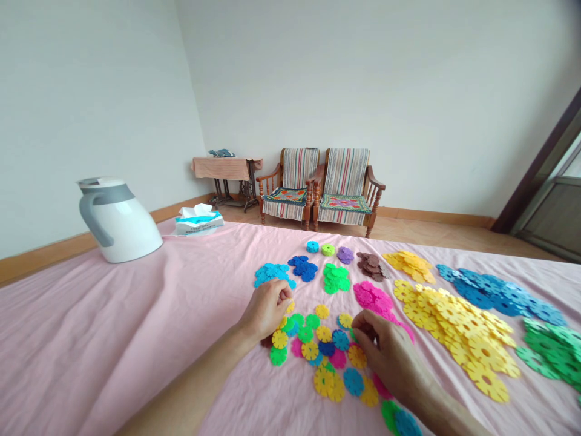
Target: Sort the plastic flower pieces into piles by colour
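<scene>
A mixed heap of notched plastic discs (310, 350) in yellow, green, blue and pink lies on the pink cloth between my two hands. My left hand (267, 309) is at the heap's left edge, fingers curled and pressed together. A yellow disc (290, 307) peeks out just under its fingertips; whether it is gripped I cannot tell. On the right side, my right hand (385, 345) has thumb and forefinger closed together beside a yellow disc (345, 320) that overlaps a blue one. What those fingertips pinch, if anything, is hidden.
Behind the heap sit single-colour piles: light blue (272, 274), dark blue (303, 268), green (336, 278), pink (373, 298) and brown (371, 266). Larger yellow discs (458, 327) spread rightward. A white jug (120, 224) and tissue box (200, 221) stand at left; two chairs (347, 181) are beyond.
</scene>
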Demonstrator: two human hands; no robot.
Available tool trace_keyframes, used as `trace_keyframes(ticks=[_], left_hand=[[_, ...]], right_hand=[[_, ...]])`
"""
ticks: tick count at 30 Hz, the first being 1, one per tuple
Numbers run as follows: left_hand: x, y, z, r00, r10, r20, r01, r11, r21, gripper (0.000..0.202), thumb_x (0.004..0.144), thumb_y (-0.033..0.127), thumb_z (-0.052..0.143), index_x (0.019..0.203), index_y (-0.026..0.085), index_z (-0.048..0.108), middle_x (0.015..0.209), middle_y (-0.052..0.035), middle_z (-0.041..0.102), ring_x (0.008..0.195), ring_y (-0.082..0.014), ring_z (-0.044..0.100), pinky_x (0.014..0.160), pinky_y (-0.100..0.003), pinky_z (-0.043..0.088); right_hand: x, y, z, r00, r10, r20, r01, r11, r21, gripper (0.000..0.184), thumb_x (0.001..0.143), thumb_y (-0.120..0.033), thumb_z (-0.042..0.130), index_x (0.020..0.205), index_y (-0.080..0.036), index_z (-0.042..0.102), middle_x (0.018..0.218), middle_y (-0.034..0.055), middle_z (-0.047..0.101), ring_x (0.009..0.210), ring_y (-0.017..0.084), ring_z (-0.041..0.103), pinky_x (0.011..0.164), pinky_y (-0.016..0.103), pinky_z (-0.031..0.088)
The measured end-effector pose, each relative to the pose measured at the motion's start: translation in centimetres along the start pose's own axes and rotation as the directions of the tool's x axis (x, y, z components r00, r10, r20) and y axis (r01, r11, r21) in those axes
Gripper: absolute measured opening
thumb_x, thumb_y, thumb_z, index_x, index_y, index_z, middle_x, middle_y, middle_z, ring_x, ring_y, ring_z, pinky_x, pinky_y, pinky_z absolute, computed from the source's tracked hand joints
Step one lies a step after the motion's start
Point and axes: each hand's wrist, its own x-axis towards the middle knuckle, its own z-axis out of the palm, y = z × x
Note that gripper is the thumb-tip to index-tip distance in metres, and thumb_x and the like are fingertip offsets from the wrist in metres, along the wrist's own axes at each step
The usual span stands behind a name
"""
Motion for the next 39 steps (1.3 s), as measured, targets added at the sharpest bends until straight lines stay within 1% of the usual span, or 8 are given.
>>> trace_keyframes(ticks=[5,12,16,23,26,30,33,39], left_hand=[[0.0,-0.2,0.2,0.997,0.014,-0.077,-0.016,0.999,-0.029,0.013,0.074,0.007,0.051,0.069,0.018,0.057,0.07,-0.0006,0.059,0.065,-0.0134,0.056,0.06,-0.024,0.042],[0.0,-0.2,0.9,0.995,0.024,-0.094,-0.032,0.996,-0.08,0.012,0.076,0.01,0.05,0.071,0.019,0.056,0.071,-0.001,0.061,0.065,-0.0138,0.056,0.059,-0.024,0.043],[-0.1,-0.2,1.1,0.997,0.017,-0.075,-0.024,0.995,-0.093,0.012,0.076,0.012,0.051,0.071,0.019,0.058,0.071,-0.0008,0.062,0.065,-0.0137,0.057,0.059,-0.023,0.044],[0.0,-0.4,1.0,0.997,-0.03,-0.076,0.024,0.996,-0.081,0.01,0.075,0.014,0.054,0.077,0.019,0.062,0.079,-0.0016,0.065,0.06,-0.012,0.058,0.058,-0.024,0.046],[0.1,-0.6,0.9,0.994,-0.018,-0.11,0.011,0.998,-0.061,0.012,0.076,0.014,0.053,0.079,0.019,0.063,0.082,-0.0022,0.066,0.061,-0.0122,0.059,0.058,-0.024,0.048],[0.3,-1.0,0.9,0.98,-0.015,-0.199,0.0,0.997,-0.075,0.015,0.077,0.014,0.051,0.082,0.02,0.064,0.085,-0.0024,0.067,0.066,-0.0127,0.061,0.063,-0.024,0.05],[0.6,-1.5,0.9,0.957,-0.05,-0.287,0.019,0.994,-0.109,0.016,0.078,0.017,0.05,0.085,0.019,0.065,0.086,-0.0025,0.068,0.071,-0.0132,0.063,0.068,-0.024,0.051],[1.0,-1.8,0.5,0.912,-0.132,-0.387,0.079,0.985,-0.15,0.016,0.077,0.02,0.051,0.086,0.019,0.065,0.086,-0.0021,0.07,0.069,-0.0137,0.064,0.067,-0.024,0.052]], right_hand=[[0.3,0.9,-0.3,1.0,-0.008,-0.007,0.007,0.995,-0.1,0.01,0.082,-0.022,0.046,0.077,-0.021,0.054,0.072,0.0003,0.06,0.067,0.016,0.056,0.063,0.028,0.042],[0.7,0.6,-0.2,0.991,-0.131,0.013,0.131,0.967,-0.219,0.03,0.087,-0.028,0.044,0.111,-0.025,0.061,0.102,0.0082,0.06,0.095,0.024,0.055,0.082,0.036,0.043],[1.0,0.2,0.0,0.992,-0.127,0.025,0.129,0.966,-0.225,0.022,0.087,-0.03,0.045,0.098,-0.025,0.063,0.095,0.0076,0.06,0.09,0.023,0.056,0.079,0.035,0.044],[1.0,0.5,0.5,0.99,-0.111,-0.091,0.1,0.988,-0.12,0.003,0.079,-0.026,0.052,0.08,-0.023,0.054,0.082,0.0039,0.061,0.079,0.021,0.056,0.07,0.033,0.044],[1.0,0.1,0.1,0.994,-0.08,-0.079,0.077,0.996,-0.043,0.009,0.08,-0.022,0.047,0.073,-0.023,0.052,0.074,0.0015,0.061,0.072,0.018,0.056,0.065,0.03,0.044],[2.1,1.0,-2.0,0.991,-0.034,-0.127,0.029,0.999,-0.039,0.013,0.079,-0.027,0.048,0.072,-0.022,0.056,0.07,0.0009,0.064,0.066,0.017,0.058,0.06,0.028,0.043],[4.1,3.5,-4.6,0.973,0.039,-0.229,-0.066,0.991,-0.114,0.016,0.076,-0.034,0.05,0.071,-0.022,0.059,0.068,0.0011,0.066,0.064,0.017,0.059,0.059,0.027,0.043],[9.2,10.5,-9.6,0.864,0.243,-0.441,-0.342,0.926,-0.16,0.015,0.07,-0.031,0.056,0.067,-0.018,0.063,0.063,0.0072,0.067,0.056,0.02,0.059,0.048,0.028,0.036]])
